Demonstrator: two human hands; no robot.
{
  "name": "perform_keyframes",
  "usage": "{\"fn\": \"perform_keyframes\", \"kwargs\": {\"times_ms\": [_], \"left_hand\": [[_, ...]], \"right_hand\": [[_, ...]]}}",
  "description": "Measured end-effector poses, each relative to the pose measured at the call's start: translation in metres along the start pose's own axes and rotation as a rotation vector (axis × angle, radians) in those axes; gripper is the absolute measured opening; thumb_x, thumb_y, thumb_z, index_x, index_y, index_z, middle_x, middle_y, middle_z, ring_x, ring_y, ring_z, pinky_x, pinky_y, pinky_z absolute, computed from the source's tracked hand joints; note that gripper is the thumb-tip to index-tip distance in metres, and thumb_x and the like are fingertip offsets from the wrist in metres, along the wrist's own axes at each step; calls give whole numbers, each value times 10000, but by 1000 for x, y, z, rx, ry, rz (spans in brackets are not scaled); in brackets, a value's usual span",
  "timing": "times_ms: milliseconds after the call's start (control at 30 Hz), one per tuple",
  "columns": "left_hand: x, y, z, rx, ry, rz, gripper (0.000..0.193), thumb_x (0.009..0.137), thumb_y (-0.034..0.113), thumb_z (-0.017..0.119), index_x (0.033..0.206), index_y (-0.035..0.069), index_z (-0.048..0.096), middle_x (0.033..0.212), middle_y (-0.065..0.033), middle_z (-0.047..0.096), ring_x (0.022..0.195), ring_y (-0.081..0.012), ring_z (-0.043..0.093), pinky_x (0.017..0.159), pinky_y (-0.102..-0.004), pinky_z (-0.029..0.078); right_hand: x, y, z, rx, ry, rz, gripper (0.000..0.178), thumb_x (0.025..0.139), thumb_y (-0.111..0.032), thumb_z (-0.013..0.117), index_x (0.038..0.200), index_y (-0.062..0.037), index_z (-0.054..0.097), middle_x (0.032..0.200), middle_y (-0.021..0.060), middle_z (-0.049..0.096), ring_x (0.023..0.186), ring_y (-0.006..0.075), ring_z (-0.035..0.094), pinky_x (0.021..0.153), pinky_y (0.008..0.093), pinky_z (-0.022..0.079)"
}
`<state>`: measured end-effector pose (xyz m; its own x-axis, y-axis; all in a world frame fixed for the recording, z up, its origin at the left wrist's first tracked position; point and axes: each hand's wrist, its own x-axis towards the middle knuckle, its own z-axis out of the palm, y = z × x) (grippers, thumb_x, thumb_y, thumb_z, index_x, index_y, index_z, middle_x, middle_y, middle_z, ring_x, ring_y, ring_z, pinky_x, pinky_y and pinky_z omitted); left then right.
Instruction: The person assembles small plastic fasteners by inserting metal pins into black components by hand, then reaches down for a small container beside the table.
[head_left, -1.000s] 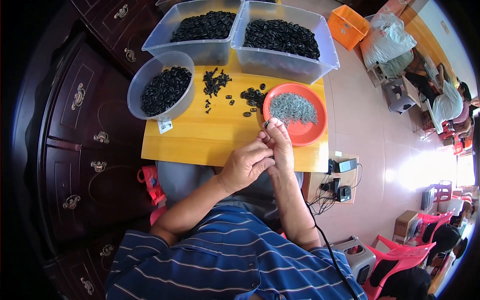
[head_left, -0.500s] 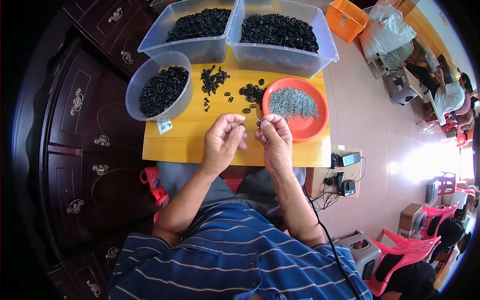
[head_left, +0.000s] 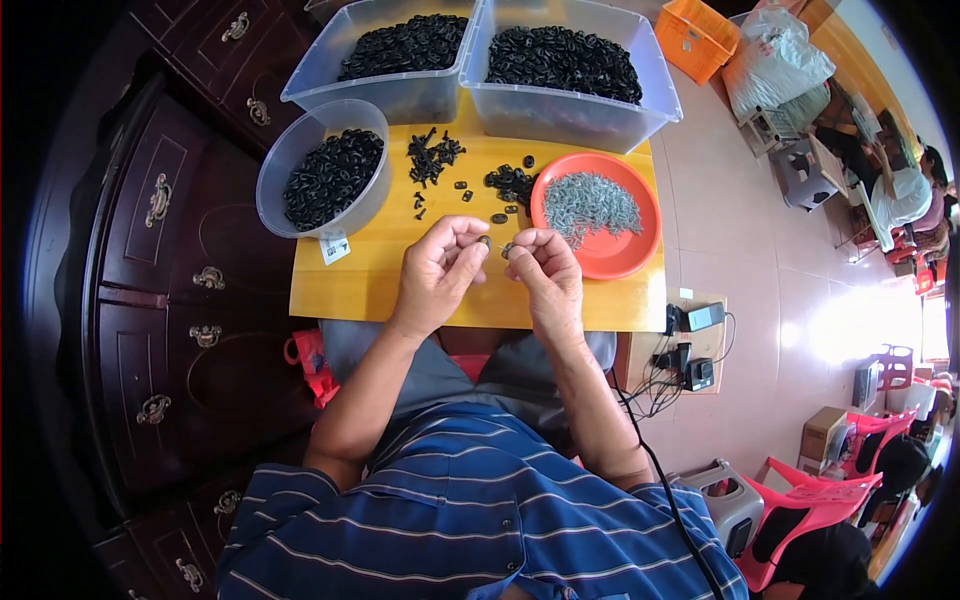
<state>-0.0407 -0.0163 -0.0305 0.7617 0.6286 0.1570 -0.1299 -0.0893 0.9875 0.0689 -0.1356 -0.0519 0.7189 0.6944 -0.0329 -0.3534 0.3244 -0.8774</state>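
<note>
My left hand (head_left: 437,272) is above the near part of the yellow table (head_left: 375,285), its thumb and fingers pinching a small dark oval piece (head_left: 485,242). Close to its right, my right hand (head_left: 553,285) pinches another small dark piece (head_left: 508,250), from which a thin pale metal tip seems to point left. The two pieces are a little apart. Beyond my right hand sits a red-orange dish (head_left: 648,225) with many small silvery screws (head_left: 588,203). Small black oval pieces (head_left: 512,184) lie against the dish's left side. Farther left is a heap of black stemmed parts (head_left: 432,157).
Two clear bins (head_left: 570,118) of black pieces stand along the far edge, and a round clear tub (head_left: 375,190) at the left. Dark wooden drawers (head_left: 150,320) flank me. Cabled devices (head_left: 700,373) sit right of the table. Other people are at the far right.
My hands have come closer together, and the dark piece in my left fingertips now shows. The whole view has shifted slightly.
</note>
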Motion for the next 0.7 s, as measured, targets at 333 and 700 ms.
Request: {"fn": "perform_keyframes", "kwargs": {"times_ms": [333, 700], "left_hand": [[-2, 0, 1, 104, -3, 91, 156, 981, 33, 637, 1128, -14, 660, 921, -28, 700, 729, -67, 649, 634, -239, 560], [1, 0, 6, 225, -17, 183, 153, 947, -1, 662, 1099, -14, 680, 889, -51, 700, 704, -84, 649, 635, -233, 535]], "right_hand": [[-1, 0, 0, -31, -32, 11, 134, 966, -24, 638, 1097, -41, 614, 936, 3, 640, 806, 78, 583, 761, 234, 487], [0, 2, -3, -65, -46, 6, 134, 962, -18, 634, 1093, -34, 612, 940, 6, 645, 828, 74, 599, 765, 230, 504]]}}
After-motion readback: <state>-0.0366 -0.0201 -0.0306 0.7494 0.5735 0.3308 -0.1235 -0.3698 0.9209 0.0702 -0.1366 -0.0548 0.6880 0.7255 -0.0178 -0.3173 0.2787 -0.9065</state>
